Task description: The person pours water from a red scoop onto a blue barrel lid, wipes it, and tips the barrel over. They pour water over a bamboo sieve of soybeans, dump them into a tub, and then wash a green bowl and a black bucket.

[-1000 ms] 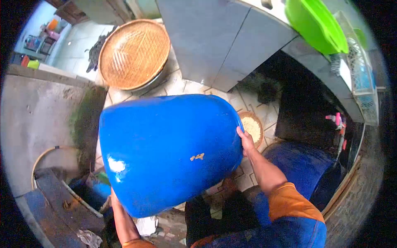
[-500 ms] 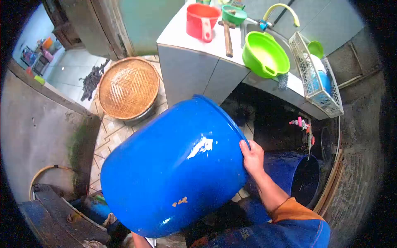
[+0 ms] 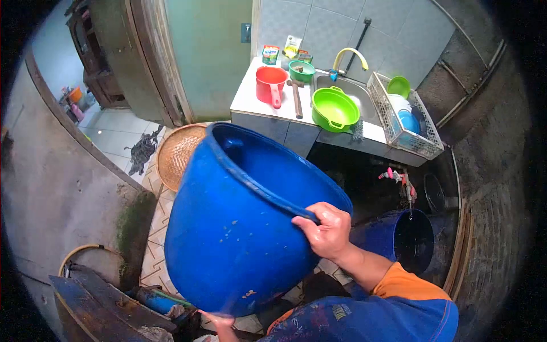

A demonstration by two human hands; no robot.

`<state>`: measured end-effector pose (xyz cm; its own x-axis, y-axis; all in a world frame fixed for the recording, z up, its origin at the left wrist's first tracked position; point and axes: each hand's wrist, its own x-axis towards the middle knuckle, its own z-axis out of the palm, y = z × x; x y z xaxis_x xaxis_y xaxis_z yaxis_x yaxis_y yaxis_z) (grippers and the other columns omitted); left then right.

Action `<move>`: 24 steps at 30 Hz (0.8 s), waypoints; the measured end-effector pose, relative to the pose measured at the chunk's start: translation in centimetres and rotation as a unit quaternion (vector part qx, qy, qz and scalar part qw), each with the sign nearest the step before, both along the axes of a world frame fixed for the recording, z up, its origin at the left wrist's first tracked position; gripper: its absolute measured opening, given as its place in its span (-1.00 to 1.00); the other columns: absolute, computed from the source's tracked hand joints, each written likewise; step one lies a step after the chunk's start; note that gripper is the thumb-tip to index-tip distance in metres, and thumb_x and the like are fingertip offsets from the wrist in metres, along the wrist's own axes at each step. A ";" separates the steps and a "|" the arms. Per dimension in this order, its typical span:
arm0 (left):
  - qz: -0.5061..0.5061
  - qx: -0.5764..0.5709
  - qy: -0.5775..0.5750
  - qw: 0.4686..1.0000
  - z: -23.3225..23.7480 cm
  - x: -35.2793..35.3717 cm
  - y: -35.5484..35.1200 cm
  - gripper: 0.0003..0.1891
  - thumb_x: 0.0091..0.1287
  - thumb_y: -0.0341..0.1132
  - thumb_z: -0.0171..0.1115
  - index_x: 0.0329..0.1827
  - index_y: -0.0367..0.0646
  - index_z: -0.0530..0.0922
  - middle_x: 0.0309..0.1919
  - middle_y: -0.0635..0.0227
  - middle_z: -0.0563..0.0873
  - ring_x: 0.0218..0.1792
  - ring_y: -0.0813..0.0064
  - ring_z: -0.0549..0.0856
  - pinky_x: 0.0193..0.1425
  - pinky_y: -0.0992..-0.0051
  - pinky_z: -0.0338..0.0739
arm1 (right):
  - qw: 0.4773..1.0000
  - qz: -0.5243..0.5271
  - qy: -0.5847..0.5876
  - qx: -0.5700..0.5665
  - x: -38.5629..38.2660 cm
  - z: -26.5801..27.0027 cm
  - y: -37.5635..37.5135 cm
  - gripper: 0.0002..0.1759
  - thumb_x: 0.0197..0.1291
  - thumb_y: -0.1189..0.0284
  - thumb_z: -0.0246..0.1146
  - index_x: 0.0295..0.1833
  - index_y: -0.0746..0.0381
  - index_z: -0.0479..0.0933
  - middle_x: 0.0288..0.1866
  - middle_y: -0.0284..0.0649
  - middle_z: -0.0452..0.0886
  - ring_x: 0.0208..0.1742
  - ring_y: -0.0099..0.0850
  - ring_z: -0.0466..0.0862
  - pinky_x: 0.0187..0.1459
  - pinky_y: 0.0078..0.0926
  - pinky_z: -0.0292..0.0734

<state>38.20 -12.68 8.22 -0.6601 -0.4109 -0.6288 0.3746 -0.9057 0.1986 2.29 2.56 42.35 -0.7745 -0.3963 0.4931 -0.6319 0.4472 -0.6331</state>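
A large blue barrel fills the middle of the view, tilted, with its open mouth facing up and away to the right. My right hand is closed round the near rim, fingers over the edge and thumb on the outer wall. Low in the view, my left hand is beside the barrel's bottom edge, partly cut off and smeared; whether it supports the barrel is unclear.
A counter holds a red dipper, a hammer, a green basin and a dish rack. Water runs from a tap into a dark blue barrel. A woven tray lies behind.
The barrel has turned more upright, and its open mouth now shows. My right hand has shifted slightly left and down with the rim. My left hand shows more. The view has tilted up.
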 end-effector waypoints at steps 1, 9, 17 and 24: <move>0.042 0.044 -0.019 0.998 -1.1 0.0 0.7 0.09 0.07 0.68 -0.44 0.54 0.10 0.16 0.45 0.15 0.31 0.39 -0.10 0.31 0.41 -0.25 0.15 | 0.999 0.032 0.020 -0.001 0.6 0.9 -0.5 -0.77 -0.03 0.33 0.49 -0.44 0.23 0.61 -0.54 -0.13 0.60 -0.52 -0.19 0.63 -0.49 -0.36 0.48; 0.124 0.099 0.030 0.987 -0.9 -2.0 6.0 0.02 0.12 0.62 -0.24 0.48 0.04 0.29 0.42 0.15 0.37 0.41 -0.04 0.31 0.45 -0.17 0.11 | 0.965 0.178 0.192 -0.017 4.7 5.5 -2.0 -0.66 -0.09 0.13 0.50 -0.47 0.15 0.58 -0.58 -0.32 0.57 -0.59 -0.39 0.58 -0.56 -0.47 0.37; 0.016 0.041 -0.002 0.999 2.4 -5.6 6.7 -0.02 0.16 0.56 -0.20 0.47 0.01 0.29 0.42 0.14 0.37 0.42 -0.03 0.30 0.46 -0.15 0.10 | 0.931 0.255 0.239 -0.104 7.9 8.8 -0.7 -0.61 -0.08 0.05 0.41 -0.49 0.10 0.46 -0.59 -0.38 0.40 -0.55 -0.41 0.53 -0.50 -0.45 0.35; -0.142 -0.096 -0.066 0.983 6.8 -10.4 6.8 -0.06 0.19 0.50 -0.16 0.47 -0.01 0.29 0.43 0.13 0.37 0.42 -0.03 0.29 0.47 -0.12 0.08 | 0.895 0.267 0.313 -0.171 10.1 12.3 3.1 -0.63 -0.15 0.09 0.33 -0.56 0.13 0.39 -0.59 -0.33 0.42 -0.56 -0.38 0.53 -0.54 -0.40 0.33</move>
